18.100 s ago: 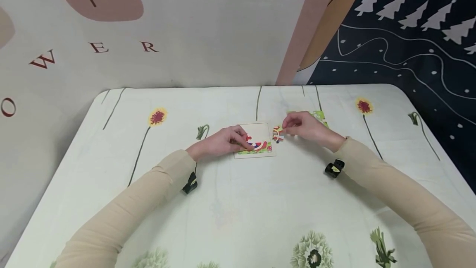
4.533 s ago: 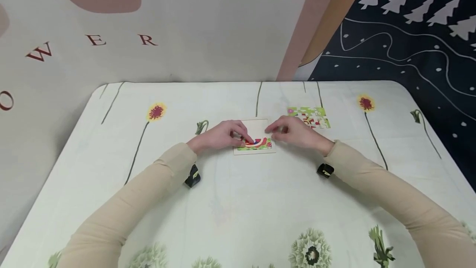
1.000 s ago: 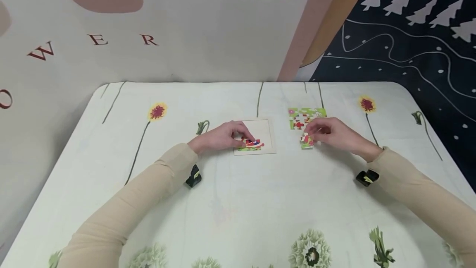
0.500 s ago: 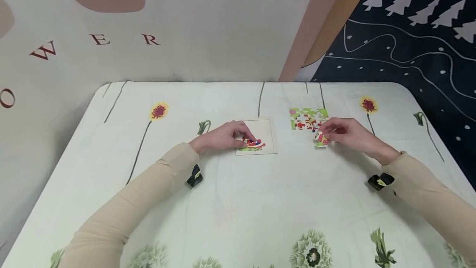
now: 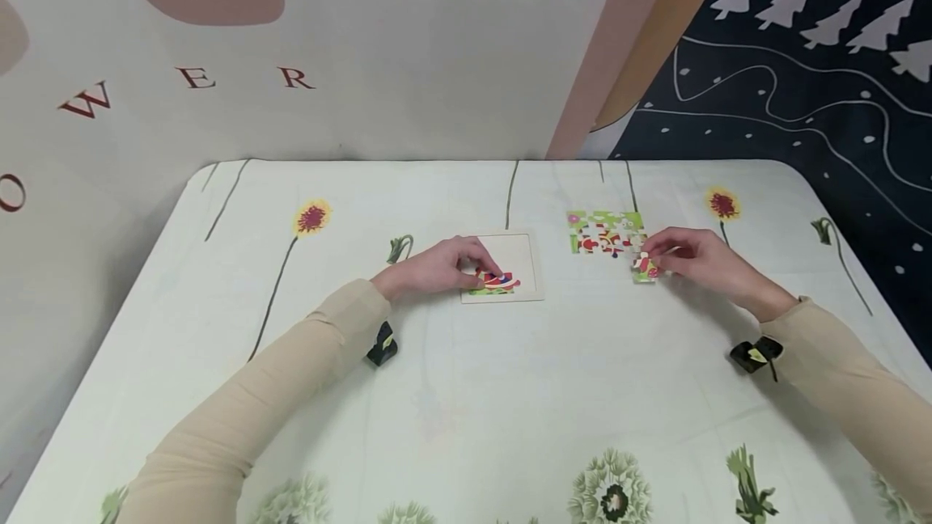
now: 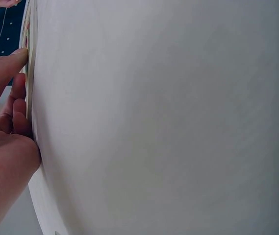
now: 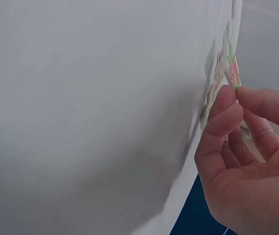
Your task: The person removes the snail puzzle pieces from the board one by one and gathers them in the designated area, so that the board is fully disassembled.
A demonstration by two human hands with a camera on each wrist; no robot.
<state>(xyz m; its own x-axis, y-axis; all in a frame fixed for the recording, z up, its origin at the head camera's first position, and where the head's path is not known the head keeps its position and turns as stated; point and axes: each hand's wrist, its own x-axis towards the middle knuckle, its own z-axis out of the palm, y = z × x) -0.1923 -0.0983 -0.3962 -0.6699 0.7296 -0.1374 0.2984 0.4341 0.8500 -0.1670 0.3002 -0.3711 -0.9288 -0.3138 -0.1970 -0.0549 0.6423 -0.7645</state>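
My left hand [image 5: 444, 264] rests on the pale puzzle board [image 5: 518, 251], its fingertips touching red, blue and green puzzle pieces [image 5: 502, 282] at the board's lower left. Seen from the left wrist, the fingers [image 6: 17, 59] press onto the board's face, which shows edge-on. Farther right, my right hand [image 5: 695, 259] pinches a puzzle piece [image 5: 645, 268] with green, red and white print between thumb and forefinger. In the right wrist view this piece [image 7: 234, 72] stands tilted up from the fingertips. It overlaps the lower right corner of a group of colourful puzzle pieces [image 5: 603, 231].
A white tablecloth [image 5: 466, 395] printed with flowers covers the table. Behind its far edge hangs a pale cloth with letters [image 5: 408, 87], and a dark cloth with white trees [image 5: 786, 103] is at the right. Each wrist wears a black camera.
Over the last few seconds the right hand has taken a piece from the board's right side and carried it right, to the group's lower right corner. The left hand stays on the board.
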